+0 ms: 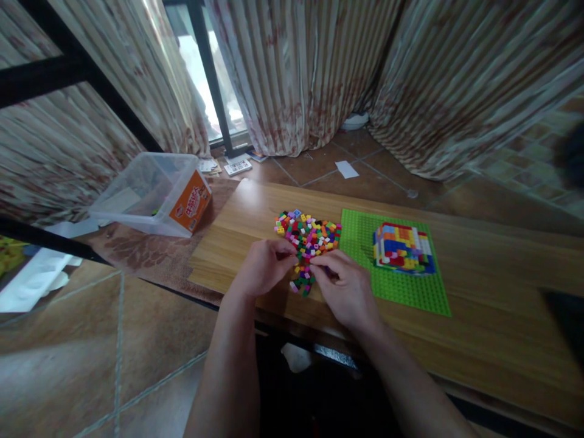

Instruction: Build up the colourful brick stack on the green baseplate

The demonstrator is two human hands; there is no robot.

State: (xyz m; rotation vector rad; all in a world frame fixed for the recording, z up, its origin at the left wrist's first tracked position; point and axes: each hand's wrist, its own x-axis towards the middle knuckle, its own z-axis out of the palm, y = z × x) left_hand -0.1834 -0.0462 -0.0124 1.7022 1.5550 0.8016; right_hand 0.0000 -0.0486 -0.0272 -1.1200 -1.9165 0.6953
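Bricks [314, 234] sit between and just beyond the left hand [264, 266] and right hand [349, 285], fingers curled in; can't tell if either's pinching one. I'd use light fingertips, so neighbours don't scatter.

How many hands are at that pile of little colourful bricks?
2: the left hand at the left side of the loose bricks, the right hand at their right, near the green baseplate.

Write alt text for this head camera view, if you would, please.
A person's left hand and right hand reach into a pile of colourful bricks on a wooden tabletop. Right of the pile, a multicoloured brick structure stands on a green baseplate; to the left is a clear plastic box with an orange label.
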